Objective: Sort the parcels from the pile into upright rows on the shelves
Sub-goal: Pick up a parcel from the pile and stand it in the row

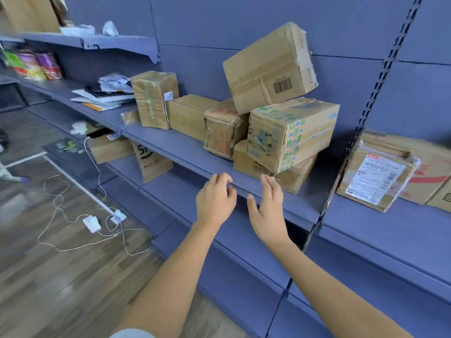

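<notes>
Both your hands hang empty just in front of the lip of the shelf [170, 148]: your left hand [216, 200] has its fingers loosely curled round nothing, and your right hand [267, 208] is released, its fingers [270, 185] straight and pointing up at the pile. The parcels lie ahead of and above you on that shelf. Nearest is the bottom box [296, 175], its front corner just beyond your right hand; the green-printed box [290, 132] sits skewed on it, and the top box [266, 69] perches tilted above, long axis rising to the right, seemingly leaning on the back panel. That top box looks like the one to lift first, up and right of both hands, the right hand closer. The taped box [155, 98] to the left already stands upright
</notes>
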